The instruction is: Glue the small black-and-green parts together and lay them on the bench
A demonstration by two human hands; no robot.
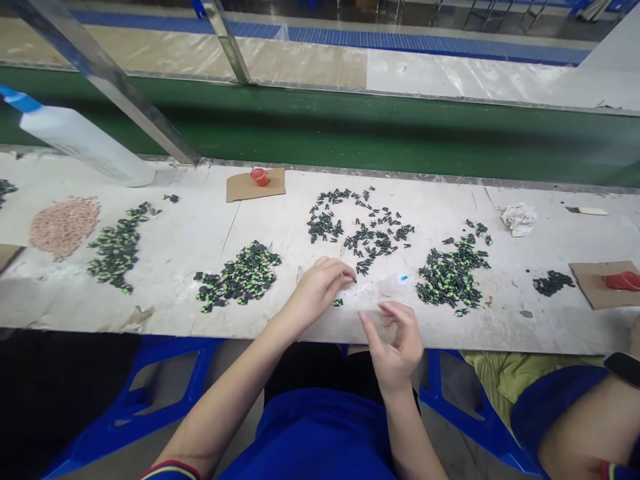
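Observation:
Just below the scattered small black parts [373,241], my left hand [317,290] pinches a tiny dark piece [355,279] that looks like one of them. My right hand [399,343] hovers at the table's near edge, thumb and fingers apart, apparently with nothing between them. Between and beyond the hands lies a small clear bottle [395,285] with a blue tip. A single black part with a green mark [338,303] rests beside my left hand. Heaps of such green-marked black parts lie to the left [243,275] and to the right [451,275].
A large white bottle [85,140] with a blue top leans at left near pink pieces [65,227]. Red cups stand on cardboard [245,190] at the back and at right. A crumpled tissue [519,219] lies right. Another person's arm [590,413] reaches in at lower right.

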